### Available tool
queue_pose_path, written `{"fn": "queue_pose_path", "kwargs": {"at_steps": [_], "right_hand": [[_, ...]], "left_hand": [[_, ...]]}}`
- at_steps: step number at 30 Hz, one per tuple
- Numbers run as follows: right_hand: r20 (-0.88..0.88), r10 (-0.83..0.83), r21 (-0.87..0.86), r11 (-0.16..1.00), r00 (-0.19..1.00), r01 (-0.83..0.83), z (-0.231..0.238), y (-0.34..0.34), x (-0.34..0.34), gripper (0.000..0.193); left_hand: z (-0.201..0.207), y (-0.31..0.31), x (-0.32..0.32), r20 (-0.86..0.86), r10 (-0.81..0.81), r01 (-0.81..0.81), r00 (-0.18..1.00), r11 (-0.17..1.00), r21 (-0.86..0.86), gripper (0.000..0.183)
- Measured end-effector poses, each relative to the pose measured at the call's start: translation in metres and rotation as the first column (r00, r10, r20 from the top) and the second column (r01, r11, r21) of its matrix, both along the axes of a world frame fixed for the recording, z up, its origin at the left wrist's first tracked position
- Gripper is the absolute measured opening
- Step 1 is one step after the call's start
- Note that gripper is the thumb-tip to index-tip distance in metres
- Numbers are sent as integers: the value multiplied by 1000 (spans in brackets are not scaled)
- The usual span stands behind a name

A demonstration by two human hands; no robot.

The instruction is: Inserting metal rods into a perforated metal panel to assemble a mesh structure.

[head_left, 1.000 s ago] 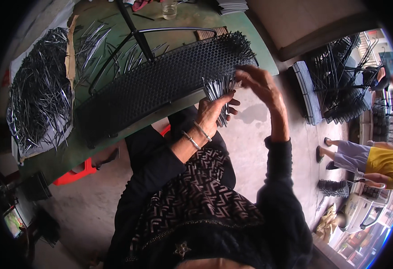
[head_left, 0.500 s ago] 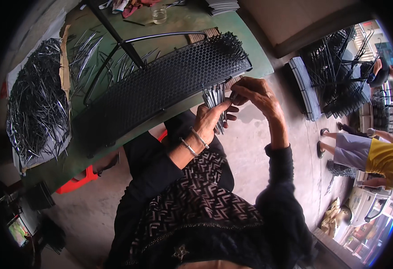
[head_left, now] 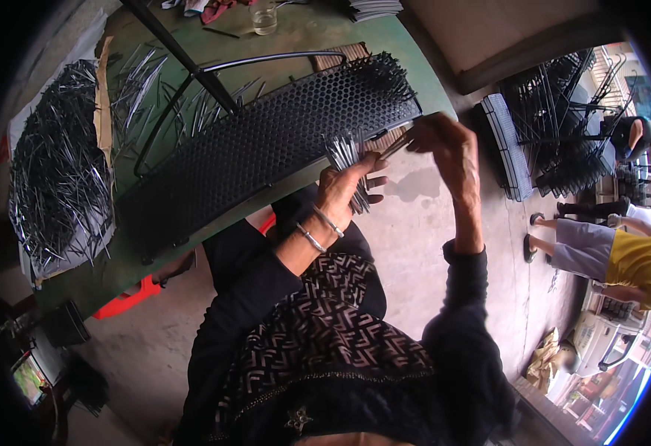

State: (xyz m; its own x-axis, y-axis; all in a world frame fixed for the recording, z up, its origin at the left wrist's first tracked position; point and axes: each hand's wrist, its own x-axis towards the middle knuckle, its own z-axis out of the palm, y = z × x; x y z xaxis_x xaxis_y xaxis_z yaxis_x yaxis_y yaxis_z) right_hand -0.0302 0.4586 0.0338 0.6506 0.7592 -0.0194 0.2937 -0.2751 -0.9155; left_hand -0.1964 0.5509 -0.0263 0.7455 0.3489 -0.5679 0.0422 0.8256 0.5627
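Observation:
My left hand (head_left: 338,189) is wrapped round a bundle of thin, shiny strips (head_left: 345,151), whose ends fan out above the thumb. Up and to its right, my right hand (head_left: 452,145) pinches a thin strip (head_left: 395,147), the other end of which meets the left thumb and fingertips. Motion blurs the right fingers a little. Just beyond both hands, a long black honeycomb panel (head_left: 266,134) lies slanted along the table edge. Many short black strips (head_left: 385,76) stand packed in the holes at its right end.
At the left, a large heap of dark strips (head_left: 57,175) lies in an opened wrapping beside a cardboard edge (head_left: 104,97). Loose strips, a black metal frame (head_left: 217,89) and a glass (head_left: 263,21) are on the green table (head_left: 295,37). Panels (head_left: 505,145) and people stand at the right.
My right hand has moved up and right, away from the left hand, with the strip now stretching between them. The left hand keeps its bundle and has shifted only slightly.

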Motion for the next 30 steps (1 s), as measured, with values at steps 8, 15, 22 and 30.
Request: {"fn": "queue_pose_path", "kwargs": {"at_steps": [8,15,22,30], "right_hand": [[470,-351,290,928,810,234,-12,32,19,9],[503,-317,216,947,804,238,-17,38,25,11],[519,-257,180,965,816,189,-19,35,31,12],[527,-140,118,989,839,91,-9,35,34,12]], "left_hand": [[-7,0,2,42,9,-2,999,986,-169,33],[-11,-5,4,86,109,-85,990,965,-247,25],[-6,-4,3,110,92,-60,990,961,-269,24],[-6,-5,4,94,104,-75,990,960,-270,25]]}}
